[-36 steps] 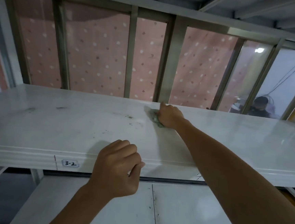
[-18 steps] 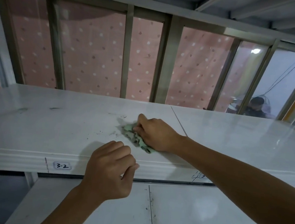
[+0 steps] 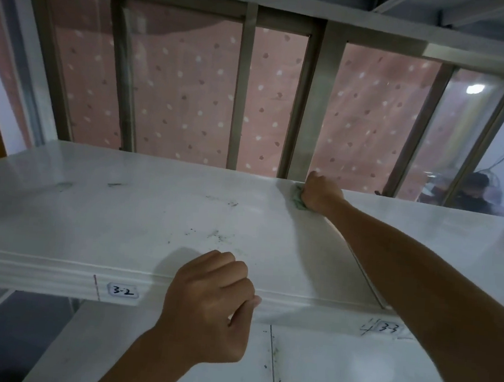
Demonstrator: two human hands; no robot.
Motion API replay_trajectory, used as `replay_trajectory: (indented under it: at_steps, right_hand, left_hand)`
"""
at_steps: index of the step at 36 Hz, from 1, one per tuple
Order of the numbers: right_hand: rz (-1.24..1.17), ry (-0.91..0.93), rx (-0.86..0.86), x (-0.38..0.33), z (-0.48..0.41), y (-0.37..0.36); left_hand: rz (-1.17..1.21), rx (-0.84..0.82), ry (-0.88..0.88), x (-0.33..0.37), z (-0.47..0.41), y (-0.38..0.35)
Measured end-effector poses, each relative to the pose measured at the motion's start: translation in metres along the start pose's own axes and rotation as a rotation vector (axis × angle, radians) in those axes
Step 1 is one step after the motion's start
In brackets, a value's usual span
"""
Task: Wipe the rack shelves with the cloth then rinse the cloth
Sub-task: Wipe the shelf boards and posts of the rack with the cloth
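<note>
**While the left hand (image 3: pixel 207 305) rests curled on the shelf lip, the right hand (image 3: pixel 320 192) holds the cloth (image 3: pixel 298 199) at the back edge**

Where the white upper shelf (image 3: pixel 89 222) of the rack runs out to the left of the left hand, two faint dark marks lie near its back edge. On its front face, just left of that hand, is a small label (image 3: pixel 122 291) reading "3-2", with a thin red line beside it.

The left hand sits on the front lip with its fingers curled into a fist. The thumb is tucked against the forefinger and it holds nothing. Just beyond its knuckles, a scatter of dark specks (image 3: pixel 216 236) dirties the shelf top.

Further back and to the right, the green cloth is bunched on the shelf's far edge. It shows only at the left side of the right hand, whose fingers are curled over it and press it down. That arm reaches across the shelf from the lower right.

Below the right forearm, the front face carries a second label (image 3: pixel 388 327) reading "3-3". Under both hands lies a white lower shelf (image 3: pixel 351 370).

Behind the right hand stand metal window bars (image 3: pixel 326 106) and a pink dotted curtain (image 3: pixel 186 93). Far to its right, a person (image 3: pixel 474 192) is dimly visible through the glass.
</note>
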State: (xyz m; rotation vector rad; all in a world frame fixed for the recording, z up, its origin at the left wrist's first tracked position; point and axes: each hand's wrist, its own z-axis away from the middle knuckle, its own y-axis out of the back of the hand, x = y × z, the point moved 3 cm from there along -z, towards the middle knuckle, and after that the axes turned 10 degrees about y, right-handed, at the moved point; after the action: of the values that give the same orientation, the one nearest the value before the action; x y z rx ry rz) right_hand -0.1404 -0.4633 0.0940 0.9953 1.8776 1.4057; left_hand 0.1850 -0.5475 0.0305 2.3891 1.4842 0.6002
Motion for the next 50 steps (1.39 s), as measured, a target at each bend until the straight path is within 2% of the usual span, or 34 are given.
replay_trajectory:
  at_steps: [4, 10, 15, 19, 24, 27, 30, 34, 39, 44, 50]
  right_hand:
    - [0.040, 0.073, -0.035, -0.010, -0.035, -0.009]
    - [0.010, 0.330, -0.069, -0.047, -0.056, -0.020]
    - [-0.080, 0.666, -0.011, -0.092, -0.011, -0.011]
    - [-0.140, 0.896, -0.065, -0.114, 0.044, 0.002]
    - [-0.201, 1.038, -0.003, -0.117, 0.091, 0.014]
    - [-0.289, 0.965, 0.073, -0.102, 0.093, 0.010]
    - [-0.263, 0.774, 0.153, -0.072, 0.078, -0.001]
    - [-0.145, 0.467, 0.097, -0.029, 0.045, -0.008]
    - [-0.036, 0.280, 0.035, -0.021, -0.003, -0.012]
    - [0.020, 0.283, -0.043, -0.044, -0.050, -0.020]
    - [-0.030, 0.459, -0.080, -0.089, -0.067, -0.027]
  left_hand:
    - [0.002, 0.020, 0.000, -0.002, 0.002, -0.002]
    - [0.018, 0.031, 0.032, 0.000, 0.002, -0.001]
    - [0.023, 0.000, 0.034, 0.000, 0.002, -0.002]
    - [0.027, -0.016, 0.045, -0.001, 0.002, -0.002]
    - [0.024, -0.021, 0.047, -0.002, 0.003, -0.001]
    - [0.029, -0.022, 0.049, -0.003, 0.002, 0.000]
    - [0.032, -0.029, 0.048, -0.003, 0.001, 0.001]
    - [0.038, -0.024, 0.050, -0.003, 0.000, 0.000]
    - [0.035, -0.004, 0.057, -0.003, 0.001, -0.001]
    - [0.045, 0.006, 0.063, -0.002, 0.002, -0.001]
    - [0.045, 0.015, 0.062, -0.001, 0.003, -0.002]
